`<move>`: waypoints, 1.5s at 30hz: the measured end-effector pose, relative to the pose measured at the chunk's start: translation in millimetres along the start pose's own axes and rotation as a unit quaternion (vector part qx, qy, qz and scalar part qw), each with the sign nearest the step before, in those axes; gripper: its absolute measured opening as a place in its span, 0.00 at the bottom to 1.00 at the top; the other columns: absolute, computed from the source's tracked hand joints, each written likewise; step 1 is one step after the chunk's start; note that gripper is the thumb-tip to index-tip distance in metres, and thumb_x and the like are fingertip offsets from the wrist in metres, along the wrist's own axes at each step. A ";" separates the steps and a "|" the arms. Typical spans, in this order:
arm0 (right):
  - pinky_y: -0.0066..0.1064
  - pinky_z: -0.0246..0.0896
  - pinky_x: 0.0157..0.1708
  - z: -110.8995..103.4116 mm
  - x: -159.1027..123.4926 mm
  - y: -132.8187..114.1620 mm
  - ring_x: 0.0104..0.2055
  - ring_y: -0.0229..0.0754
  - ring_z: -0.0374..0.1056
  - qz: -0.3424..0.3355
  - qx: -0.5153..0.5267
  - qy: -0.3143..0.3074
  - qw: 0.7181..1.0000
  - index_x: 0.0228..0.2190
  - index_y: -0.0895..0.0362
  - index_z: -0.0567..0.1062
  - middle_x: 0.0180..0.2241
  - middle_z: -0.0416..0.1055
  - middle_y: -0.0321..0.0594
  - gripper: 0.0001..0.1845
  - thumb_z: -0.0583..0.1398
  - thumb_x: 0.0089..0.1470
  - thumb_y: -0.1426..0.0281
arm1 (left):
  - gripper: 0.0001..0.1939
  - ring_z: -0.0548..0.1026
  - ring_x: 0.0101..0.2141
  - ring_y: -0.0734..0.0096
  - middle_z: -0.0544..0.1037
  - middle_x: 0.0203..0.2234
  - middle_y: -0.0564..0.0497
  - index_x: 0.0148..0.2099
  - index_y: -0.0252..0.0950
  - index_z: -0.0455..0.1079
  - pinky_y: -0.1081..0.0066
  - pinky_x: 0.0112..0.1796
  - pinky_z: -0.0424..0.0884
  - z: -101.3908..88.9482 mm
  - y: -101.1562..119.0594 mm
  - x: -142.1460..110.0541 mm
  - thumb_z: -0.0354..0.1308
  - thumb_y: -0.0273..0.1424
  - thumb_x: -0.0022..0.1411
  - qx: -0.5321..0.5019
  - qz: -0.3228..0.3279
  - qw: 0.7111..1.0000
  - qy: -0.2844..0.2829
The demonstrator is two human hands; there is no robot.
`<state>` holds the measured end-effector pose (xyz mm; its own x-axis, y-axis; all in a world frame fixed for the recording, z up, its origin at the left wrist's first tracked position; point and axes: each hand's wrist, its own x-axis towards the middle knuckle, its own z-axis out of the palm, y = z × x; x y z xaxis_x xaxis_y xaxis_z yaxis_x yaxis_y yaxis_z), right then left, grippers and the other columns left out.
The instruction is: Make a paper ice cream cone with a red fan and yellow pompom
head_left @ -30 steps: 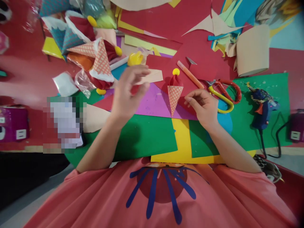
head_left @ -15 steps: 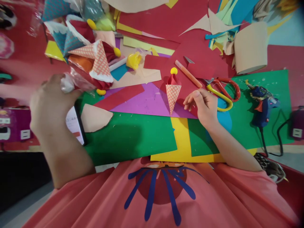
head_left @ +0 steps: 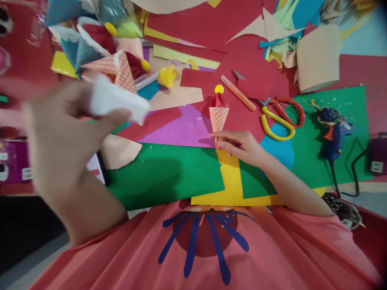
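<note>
My left hand is raised close to the camera at the left, blurred, its fingers pinched on a white piece of paper or foam. Across the table my right hand rests on the coloured sheets with its fingers curled at the pointed tip of a small paper ice-cream cone. That cone has an orange checked wrapper, a red top and a yellow ball, and it lies on purple and red paper.
Green, yellow and purple sheets cover the near table. Red-and-yellow scissors, an orange stick and a blue glue gun lie to the right. More paper cones and scraps are piled at the back left. A phone is partly behind my left hand.
My left hand swung from the middle to the far left, took the white piece and lifted it. My right hand slid left from beside the scissors to the cone's tip.
</note>
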<state>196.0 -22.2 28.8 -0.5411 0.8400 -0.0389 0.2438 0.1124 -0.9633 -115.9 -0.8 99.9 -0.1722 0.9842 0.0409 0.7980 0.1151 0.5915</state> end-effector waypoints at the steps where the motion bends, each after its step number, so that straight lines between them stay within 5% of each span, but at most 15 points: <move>1: 0.25 0.59 0.26 0.5 0.8 0.6 0.25 0.31 0.63 0.007 -0.021 -0.001 1.000 0.48 0.60 0.77 0.31 0.76 0.38 0.20 0.57 0.62 0.61 | 0.26 0.66 0.31 0.69 0.73 0.31 0.51 0.43 0.32 0.74 0.65 0.35 0.63 7.5 12.4 -0.4 0.64 0.45 0.45 -0.017 -0.012 0.999 -0.040; 3: 0.26 0.59 0.28 0.9 2.4 2.6 0.26 0.32 0.63 0.023 -0.051 0.020 0.998 0.50 0.61 0.76 0.31 0.76 0.39 0.21 0.57 0.61 0.62 | 0.21 0.61 0.26 0.77 0.68 0.23 0.55 0.33 0.33 0.75 0.71 0.30 0.60 25.8 29.4 0.7 0.65 0.45 0.41 -0.085 -0.006 0.987 -0.138; 9: 0.27 0.56 0.27 -2.6 2.8 8.1 0.24 0.31 0.59 0.057 -0.049 0.148 0.986 0.51 0.59 0.74 0.30 0.70 0.36 0.20 0.58 0.61 0.62 | 0.25 0.70 0.27 0.76 0.80 0.31 0.51 0.43 0.34 0.78 0.75 0.28 0.67 85.3 32.5 3.2 0.71 0.42 0.43 -0.273 -0.001 0.897 -0.349; 13: 0.25 0.53 0.22 -2.9 1.4 4.1 0.23 0.30 0.59 0.042 0.035 0.134 0.989 0.43 0.56 0.75 0.25 0.67 0.33 0.19 0.56 0.62 0.55 | 0.26 0.76 0.34 0.70 0.81 0.36 0.47 0.45 0.35 0.75 0.73 0.33 0.72 107.9 34.7 -3.9 0.64 0.50 0.53 -0.311 0.103 0.875 -0.356; 17: 0.24 0.51 0.19 -0.2 2.8 -0.8 0.21 0.28 0.59 0.049 0.082 0.108 0.990 0.37 0.57 0.75 0.26 0.68 0.32 0.17 0.59 0.59 0.55 | 0.24 0.72 0.26 0.76 0.76 0.28 0.52 0.42 0.34 0.72 0.77 0.26 0.66 119.7 37.8 -11.3 0.59 0.51 0.58 -0.266 0.155 0.861 -0.404; 24: 0.19 0.51 0.15 -1.4 8.2 1.4 0.16 0.25 0.62 0.096 0.235 0.070 0.965 0.27 0.58 0.70 0.20 0.65 0.26 0.17 0.68 0.50 0.59 | 0.27 0.69 0.26 0.78 0.73 0.27 0.53 0.38 0.35 0.69 0.78 0.25 0.64 128.2 34.2 -13.8 0.59 0.56 0.55 -0.299 0.132 0.899 -0.292; 29: 0.17 0.55 0.15 -3.6 6.9 0.5 0.16 0.27 0.65 0.149 0.268 -0.019 0.952 0.28 0.59 0.69 0.18 0.70 0.29 0.19 0.65 0.54 0.56 | 0.27 0.72 0.27 0.77 0.78 0.28 0.52 0.36 0.33 0.75 0.79 0.25 0.65 122.5 36.9 -14.7 0.61 0.54 0.55 -0.280 0.146 0.888 -0.334; 32: 0.18 0.59 0.14 -5.1 7.1 -0.1 0.18 0.29 0.69 0.175 0.293 -0.045 0.939 0.28 0.59 0.69 0.21 0.74 0.32 0.19 0.67 0.51 0.57 | 0.26 0.75 0.29 0.74 0.80 0.30 0.50 0.39 0.34 0.76 0.77 0.28 0.68 123.4 34.6 -16.5 0.61 0.54 0.55 -0.279 0.151 0.899 -0.302; 36: 0.18 0.61 0.16 -5.4 8.7 0.9 0.20 0.30 0.71 0.149 0.305 -0.011 0.940 0.26 0.59 0.69 0.22 0.75 0.33 0.19 0.68 0.49 0.58 | 0.23 0.77 0.40 0.68 0.80 0.40 0.47 0.46 0.36 0.73 0.68 0.42 0.73 129.6 29.1 -18.7 0.61 0.49 0.59 -0.225 0.268 0.932 -0.094; 39: 0.20 0.60 0.18 -3.2 8.2 0.1 0.20 0.29 0.69 0.118 0.280 0.069 0.950 0.25 0.57 0.67 0.22 0.73 0.31 0.20 0.67 0.50 0.56 | 0.11 0.75 0.40 0.68 0.79 0.36 0.49 0.41 0.39 0.71 0.65 0.43 0.70 134.6 29.9 -22.8 0.60 0.41 0.63 -0.188 0.359 0.912 0.060; 41: 0.22 0.61 0.21 -0.8 6.6 -2.1 0.21 0.29 0.67 0.094 0.234 0.105 0.962 0.25 0.56 0.66 0.22 0.72 0.31 0.21 0.67 0.50 0.54 | 0.07 0.73 0.32 0.73 0.77 0.29 0.52 0.37 0.40 0.68 0.69 0.36 0.68 137.3 34.0 -27.0 0.57 0.36 0.66 -0.211 0.380 0.900 0.021; 45: 0.25 0.59 0.24 4.7 2.5 -7.0 0.23 0.31 0.64 0.053 0.106 0.097 0.988 0.24 0.57 0.68 0.22 0.69 0.32 0.20 0.65 0.53 0.54 | 0.17 0.65 0.23 0.78 0.69 0.20 0.56 0.28 0.38 0.60 0.74 0.26 0.62 140.4 44.5 -33.8 0.54 0.40 0.67 -0.259 0.372 0.888 -0.079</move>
<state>189.2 -23.3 34.2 -0.3520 0.9294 -0.1105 0.1056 -0.0778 -0.9914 6.6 -10.0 11.7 0.4072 0.7729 0.4866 0.2765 -0.6121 0.7408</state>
